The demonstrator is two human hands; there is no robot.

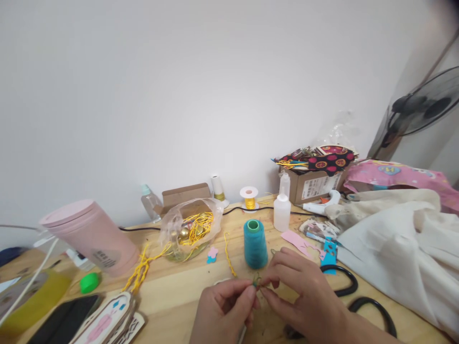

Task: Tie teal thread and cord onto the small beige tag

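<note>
Near the table's front edge, my left hand [229, 308] is closed, thumb and forefinger pinching a small green looped cord [256, 279] with a teal bit at its base. My right hand [301, 291] meets it from the right, its fingertips pinched on the same cord. Just behind the fingers stands a teal thread spool [255, 244]. A twisted yellow cord [228, 255] lies left of the spool. Part of a pale object shows beneath my left hand, too hidden to make out. Black scissor handles [344, 281] lie to the right of my right hand.
A pink tumbler [91, 236], a phone [64, 320] and tagged boards [105, 322] are at the left. Behind are a plastic bag of yellow cords [193, 227], a yellow wire spool [249, 199] and a white bottle [282, 214]. A box [311, 186] and white cloth [390, 243] occupy the right.
</note>
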